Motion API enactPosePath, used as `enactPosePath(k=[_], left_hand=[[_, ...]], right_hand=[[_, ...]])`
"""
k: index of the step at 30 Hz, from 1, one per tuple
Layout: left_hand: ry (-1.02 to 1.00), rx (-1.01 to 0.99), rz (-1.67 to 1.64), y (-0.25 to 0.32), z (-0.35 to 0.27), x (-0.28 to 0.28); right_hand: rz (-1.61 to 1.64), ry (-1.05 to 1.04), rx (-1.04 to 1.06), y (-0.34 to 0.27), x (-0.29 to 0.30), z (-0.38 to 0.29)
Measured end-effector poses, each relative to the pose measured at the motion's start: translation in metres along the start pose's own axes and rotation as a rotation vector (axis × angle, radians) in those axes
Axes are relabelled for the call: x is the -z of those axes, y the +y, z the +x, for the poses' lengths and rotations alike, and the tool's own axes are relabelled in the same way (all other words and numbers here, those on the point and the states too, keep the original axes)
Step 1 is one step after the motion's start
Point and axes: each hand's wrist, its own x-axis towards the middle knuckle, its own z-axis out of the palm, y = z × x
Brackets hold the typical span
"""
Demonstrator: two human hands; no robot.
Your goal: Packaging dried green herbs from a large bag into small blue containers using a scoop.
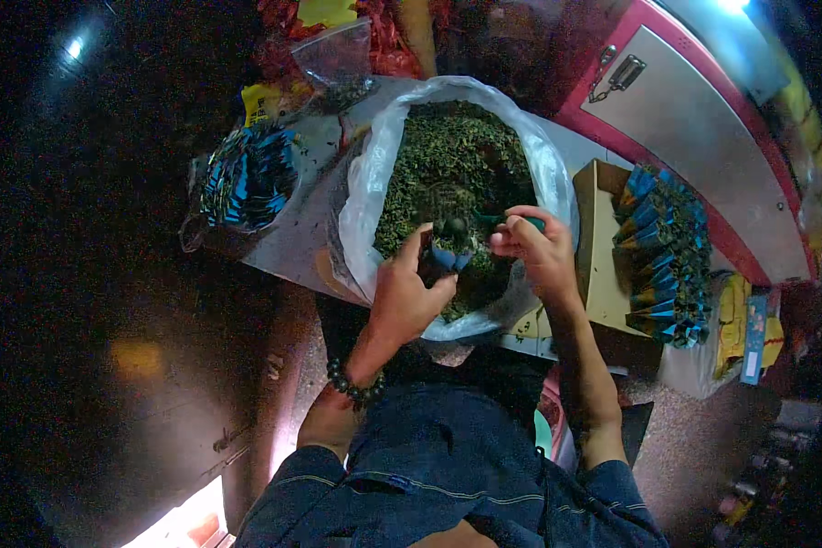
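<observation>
A large translucent plastic bag point(551, 161) stands with its mouth spread, holding dried green leaves point(459, 133) that look like loose tea. Over the leaves, my left hand point(411, 291) grips a small blue and dark packet point(446, 259) between thumb and fingers. The packet's mouth is too dark to make out. Just right of it, my right hand point(538, 250) pinches the handle of a green scoop point(490, 219). The scoop's head, over the leaves near the packet, is blurred. A dark bead bracelet point(356, 387) circles my left wrist.
At right, a cardboard box point(596, 253) holds several upright blue packets point(664, 253) topped with leaf bits. A clear bag with stacked blue packets point(246, 181) lies on the grey tabletop point(298, 236). Behind the box is a pink-framed door point(692, 130); yellow packages point(729, 318) sit lower right.
</observation>
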Motion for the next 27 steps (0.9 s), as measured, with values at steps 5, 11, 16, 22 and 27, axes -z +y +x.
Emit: enactPosePath(k=[5,11,16,22,27], left_hand=[[-0.055,0.026,-0.039,0.009,0.005,0.001],[-0.045,-0.003,0.033,0.004,0.009,0.0],[-0.032,0.03,0.116,0.006,0.008,-0.002],[-0.038,-0.045,0.058,0.003,0.012,-0.005],[-0.064,0.006,0.088,0.01,0.013,-0.004]], right_hand=[[0.134,-0.013,0.046,-0.017,0.008,-0.005],[0.113,0.005,0.078,-0.048,0.016,-0.017],[0.015,0.001,0.099,-0.074,0.016,-0.03],[-0.067,-0.036,0.106,-0.092,0.02,-0.037],[-0.199,-0.087,0.088,-0.104,0.017,-0.038]])
